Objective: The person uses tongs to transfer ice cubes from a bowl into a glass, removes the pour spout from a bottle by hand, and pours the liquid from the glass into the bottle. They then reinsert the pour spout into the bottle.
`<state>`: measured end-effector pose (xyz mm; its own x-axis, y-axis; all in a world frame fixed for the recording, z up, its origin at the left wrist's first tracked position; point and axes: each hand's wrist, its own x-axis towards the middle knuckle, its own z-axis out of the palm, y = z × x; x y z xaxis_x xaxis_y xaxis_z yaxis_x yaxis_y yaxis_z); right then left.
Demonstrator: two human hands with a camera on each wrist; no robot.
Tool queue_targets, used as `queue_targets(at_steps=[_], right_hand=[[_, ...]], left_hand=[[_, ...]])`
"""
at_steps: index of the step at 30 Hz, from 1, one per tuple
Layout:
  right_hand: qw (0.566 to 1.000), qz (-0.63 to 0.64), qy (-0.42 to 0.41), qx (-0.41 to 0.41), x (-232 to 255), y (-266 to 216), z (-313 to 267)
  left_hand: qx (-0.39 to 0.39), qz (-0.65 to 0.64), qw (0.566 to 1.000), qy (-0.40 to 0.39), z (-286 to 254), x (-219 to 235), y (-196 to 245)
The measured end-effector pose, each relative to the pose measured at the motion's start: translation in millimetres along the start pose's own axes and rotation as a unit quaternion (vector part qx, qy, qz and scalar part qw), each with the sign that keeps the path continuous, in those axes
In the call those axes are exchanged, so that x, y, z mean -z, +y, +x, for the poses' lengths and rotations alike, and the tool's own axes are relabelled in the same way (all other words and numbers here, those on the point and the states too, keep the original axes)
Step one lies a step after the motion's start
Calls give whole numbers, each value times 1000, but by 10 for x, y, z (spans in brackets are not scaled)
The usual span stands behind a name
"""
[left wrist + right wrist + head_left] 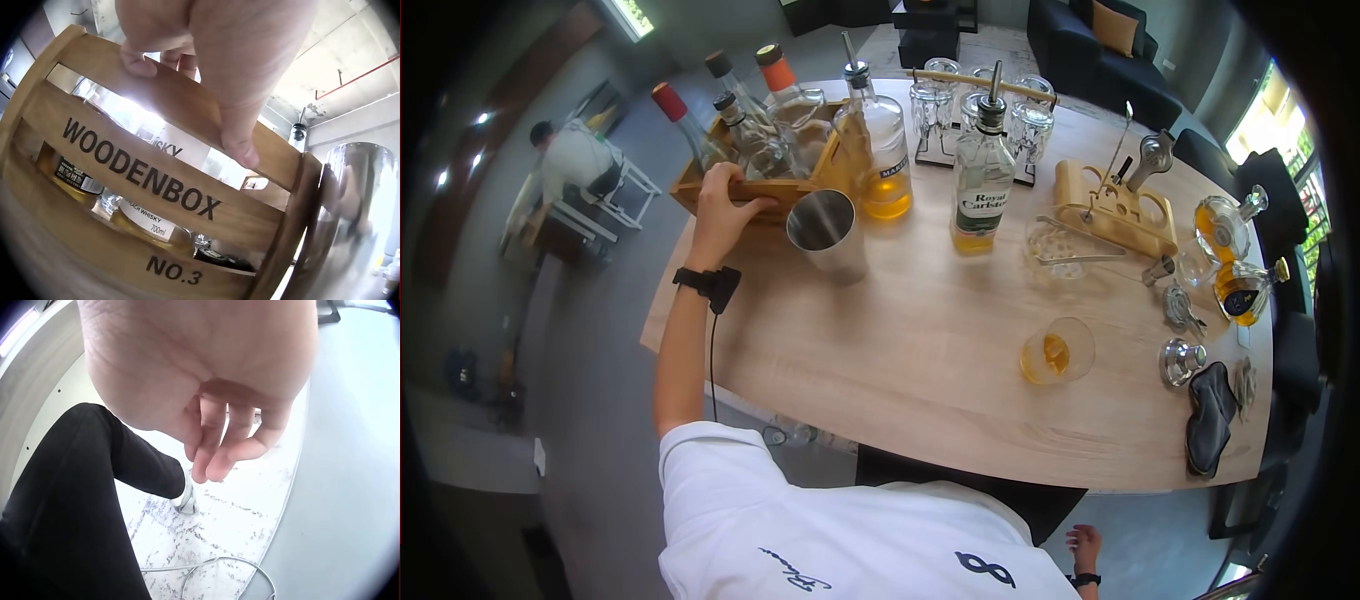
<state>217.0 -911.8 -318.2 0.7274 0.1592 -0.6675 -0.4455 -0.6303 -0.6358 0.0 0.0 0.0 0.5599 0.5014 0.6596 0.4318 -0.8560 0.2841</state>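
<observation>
My left hand (723, 212) grips the top front slat of a wooden box (144, 181) marked WOODENBOX NO.3, fingers over the slat and thumb on its outer face. Several bottles stand in the box, one with a red cap (670, 103), one with an orange top (776, 72). A metal shaker cup (828, 237) stands just right of the box, also seen at the right of the left wrist view. Down beside the body, off the table, hangs my right hand (212, 381), its fingers loosely curled and holding nothing.
Right of the cup stand a whisky bottle (887, 160) and a green-necked bottle (983, 190). A glass with amber drink (1057, 352) sits nearer. Glasses on a rack (1032, 120), a bamboo tool stand (1115, 212) and a black cloth-like item (1208, 420) lie farther around the table.
</observation>
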Motion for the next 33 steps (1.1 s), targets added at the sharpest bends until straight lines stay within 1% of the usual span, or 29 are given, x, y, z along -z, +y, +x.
queue_targets(at_steps=[2,7,10,12,13,14,15,16,17,18,20,22,23,24,25,26,27,28,29,31,32,33], right_hand=[[1000,-4,7,8,-27,-12,-4],[1000,3,-18,-6,-95,-77,17],[999,7,-29,-15,-127,-150,47],[999,6,-37,-11,-133,-197,58],[999,8,-44,-5,-133,-222,64],[999,8,-41,-7,-128,-228,86],[999,1,-43,-10,-140,-225,106],[999,-7,-44,-13,-160,-202,109],[999,-6,-40,-17,-180,-198,104],[999,-14,-45,-20,-186,-209,116],[998,-25,-47,-23,-179,-270,147],[998,-33,-60,-14,-186,-326,146],[998,-34,-59,-16,-176,-347,117],[995,-53,-77,-21,-169,-367,89],[993,-71,-93,-25,-172,-375,59],[993,-67,-90,-24,-167,-373,3],[988,-75,-135,-24,-144,-363,-77],[980,-85,-180,-26,-120,-361,-164],[980,-83,-177,-27,-126,-445,-242],[986,-73,-149,14,-179,-676,-342],[987,-69,-145,10,-241,-809,-404],[993,-34,-68,96,-328,-964,-468]], left_hand=[[3,-1,1000,-1,-31,12,31],[7,7,1000,-9,-72,61,101],[3,37,999,-24,-96,105,126],[-62,62,995,46,-170,184,228],[-61,59,995,44,-260,221,289],[31,-33,998,45,-391,268,367],[122,-124,984,42,-515,294,439],[121,-128,984,38,-635,256,505],[149,-211,966,-8,-767,172,587],[178,-292,938,-53,-877,88,697],[252,-332,903,-104,-961,-85,1165],[267,-330,899,-111,-1085,-412,1193],[279,-326,896,-118,-1112,-512,1217],[278,-327,896,-119,-1115,-564,1241],[275,-337,888,-148,-1082,-609,1273],[271,-347,880,-178,-1036,-658,1309],[267,-349,880,-179,-988,-708,1361],[238,-368,879,-188,-943,-751,1424],[209,-387,876,-197,-908,-790,1480],[210,-407,866,-200,-823,-884,1567],[211,-425,857,-202,-781,-935,1603],[208,-429,854,-209,-739,-984,1633]])
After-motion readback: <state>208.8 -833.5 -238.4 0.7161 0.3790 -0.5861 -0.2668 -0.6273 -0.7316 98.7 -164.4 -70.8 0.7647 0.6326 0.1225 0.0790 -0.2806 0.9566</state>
